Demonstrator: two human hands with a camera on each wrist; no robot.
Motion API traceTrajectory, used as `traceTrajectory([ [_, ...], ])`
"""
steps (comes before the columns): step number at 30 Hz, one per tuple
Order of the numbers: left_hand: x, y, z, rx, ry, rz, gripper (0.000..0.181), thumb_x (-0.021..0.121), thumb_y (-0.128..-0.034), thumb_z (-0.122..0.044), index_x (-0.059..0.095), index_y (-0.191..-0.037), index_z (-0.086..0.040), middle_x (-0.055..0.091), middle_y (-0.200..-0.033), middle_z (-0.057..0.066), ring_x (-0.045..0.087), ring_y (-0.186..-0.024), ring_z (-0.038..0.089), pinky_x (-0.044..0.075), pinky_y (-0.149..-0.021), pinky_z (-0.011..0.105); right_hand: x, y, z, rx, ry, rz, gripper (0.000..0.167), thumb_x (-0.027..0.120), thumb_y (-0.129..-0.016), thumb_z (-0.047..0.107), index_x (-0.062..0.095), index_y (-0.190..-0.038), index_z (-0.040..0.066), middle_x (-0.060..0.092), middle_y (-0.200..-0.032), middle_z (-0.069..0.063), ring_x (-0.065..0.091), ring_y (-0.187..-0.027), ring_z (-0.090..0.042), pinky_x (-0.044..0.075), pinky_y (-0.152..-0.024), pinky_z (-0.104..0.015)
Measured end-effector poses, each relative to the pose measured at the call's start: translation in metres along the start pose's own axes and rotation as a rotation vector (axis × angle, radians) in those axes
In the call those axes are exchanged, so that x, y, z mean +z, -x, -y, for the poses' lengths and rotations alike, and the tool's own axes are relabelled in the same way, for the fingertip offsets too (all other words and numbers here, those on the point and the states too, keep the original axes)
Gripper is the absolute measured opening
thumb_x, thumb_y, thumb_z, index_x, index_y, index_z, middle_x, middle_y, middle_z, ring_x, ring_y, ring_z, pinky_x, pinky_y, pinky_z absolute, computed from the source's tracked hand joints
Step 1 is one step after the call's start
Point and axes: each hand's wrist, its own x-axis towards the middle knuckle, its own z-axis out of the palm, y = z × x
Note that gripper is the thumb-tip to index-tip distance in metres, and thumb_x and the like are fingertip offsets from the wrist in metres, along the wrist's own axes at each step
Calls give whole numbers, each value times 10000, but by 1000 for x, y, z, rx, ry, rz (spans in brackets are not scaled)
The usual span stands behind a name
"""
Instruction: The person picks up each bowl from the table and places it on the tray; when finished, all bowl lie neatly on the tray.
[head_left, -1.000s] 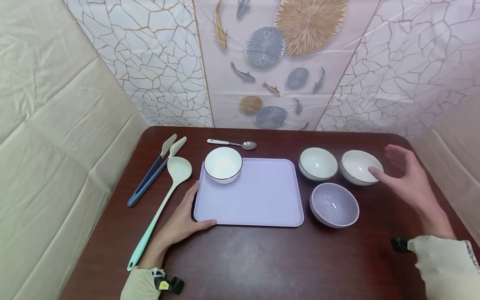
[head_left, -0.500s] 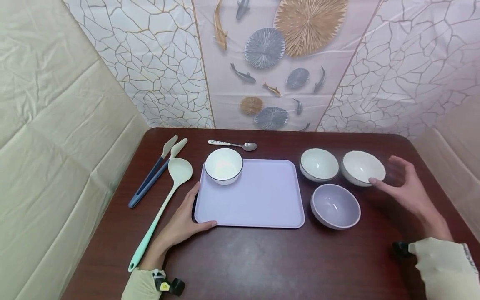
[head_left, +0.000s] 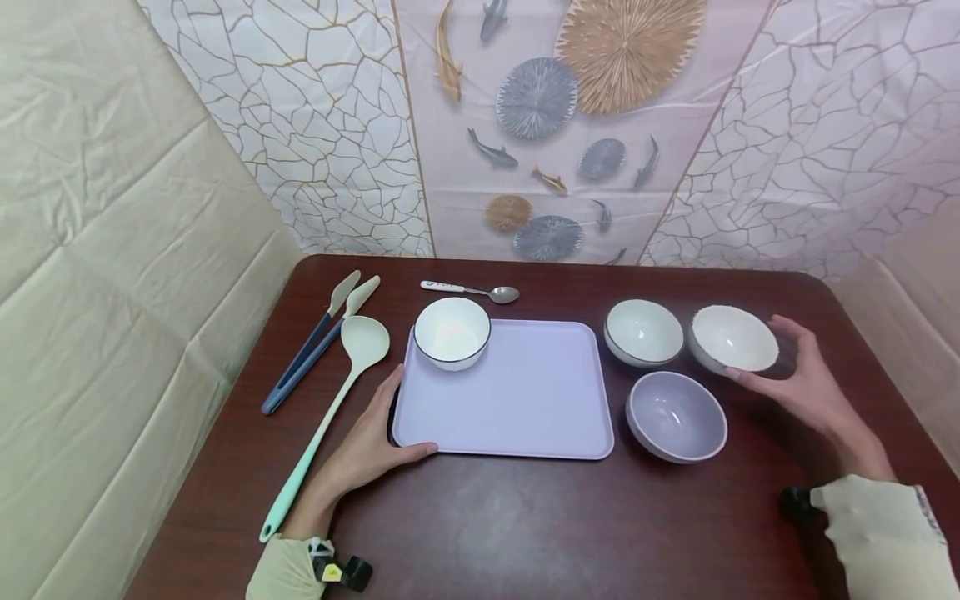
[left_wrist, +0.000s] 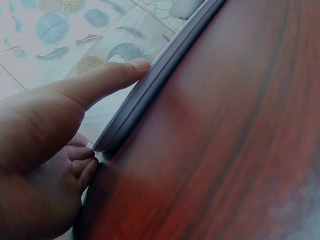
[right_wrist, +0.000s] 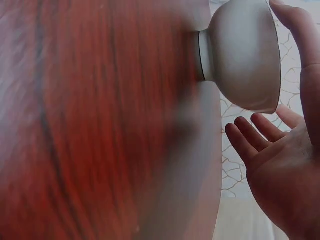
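My left hand (head_left: 367, 446) holds the near left corner of a lilac tray (head_left: 517, 400), its thumb along the front rim and its fingers at the left side. A white bowl with a dark rim (head_left: 452, 329) stands on the tray's far left corner. Around a white bowl with a scalloped rim (head_left: 733, 337) reaches my right hand (head_left: 813, 392), thumb at the near rim and spread fingers by the right side. The right wrist view shows the thumb and one fingertip close to the bowl's rim; firm contact is unclear. That bowl stands on the table.
Left of the scalloped bowl stands another white bowl (head_left: 643, 333), with a lilac bowl (head_left: 677, 418) in front. A spoon (head_left: 480, 291) lies behind the tray. Blue-handled tongs (head_left: 315, 350) and a green-handled ladle (head_left: 330, 417) lie at the left on the dark table (head_left: 562, 525).
My right hand has moved slightly left and down, bringing its thumb to the near rim of the scalloped bowl. The left hand stays on the tray. The head view has shifted a little.
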Motion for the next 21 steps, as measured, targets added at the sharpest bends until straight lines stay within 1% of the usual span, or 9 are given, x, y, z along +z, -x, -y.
traceTrajectory([
  [1,0,0,0,-2,0,1,1207,855,-696,-516,119,-1583,-156,153,-1604,18,232,-1417,177,280,-1084,481,1,-1,1,-5,-1,2,1061,806,-828,262,63,-1578,156,166,-1558,-245,194,-1397,-418,123,-1140,-433],
  [2,0,0,0,-3,0,1,1207,854,-696,-517,119,-1583,-157,153,-1604,18,231,-1418,177,279,-1084,481,2,-2,1,-10,0,2,1066,812,-823,260,67,-1577,148,168,-1557,-242,199,-1395,-412,126,-1138,-406],
  [4,0,0,0,-7,1,2,1208,852,-696,-522,117,-1583,-159,152,-1605,17,229,-1418,175,278,-1084,481,4,-5,2,-25,-3,-4,1062,820,-814,239,86,-1574,133,189,-1549,-238,229,-1379,-380,155,-1115,-290],
  [6,0,0,0,-9,0,4,1210,849,-695,-530,115,-1584,-160,150,-1605,17,225,-1419,175,277,-1085,482,6,-8,2,-41,-4,-9,1059,828,-804,214,103,-1570,120,212,-1536,-234,264,-1347,-345,192,-1048,-174],
  [9,0,0,1,-12,-2,5,1213,845,-696,-538,112,-1584,-158,146,-1607,14,218,-1422,171,274,-1087,479,9,-12,2,-64,5,-15,1065,843,-785,186,123,-1565,104,234,-1522,-228,284,-1293,-331,218,-960,-104],
  [11,0,0,1,-13,-2,6,1213,843,-697,-540,110,-1584,-157,143,-1607,13,215,-1424,168,274,-1089,476,11,-15,3,-68,18,-16,1077,849,-777,190,122,-1567,107,231,-1525,-226,291,-1277,-350,234,-964,-134],
  [15,0,0,1,-19,-3,6,1213,842,-697,-543,108,-1585,-162,141,-1608,5,212,-1424,164,274,-1090,473,14,-17,7,-56,59,-14,1105,858,-767,239,109,-1573,130,211,-1543,-214,312,-1252,-402,269,-982,-253],
  [18,0,0,0,-20,-2,5,1213,843,-697,-540,108,-1585,-163,141,-1608,5,212,-1424,167,274,-1090,477,15,-19,7,-45,85,-14,1123,865,-758,275,105,-1574,142,214,-1540,-217,333,-1234,-419,303,-968,-350],
  [21,0,0,0,-18,-2,5,1210,844,-700,-535,109,-1584,-159,142,-1608,12,213,-1424,170,273,-1089,480,16,-20,6,-40,112,-17,1135,868,-751,298,102,-1575,147,225,-1525,-231,347,-1216,-428,330,-936,-413],
])
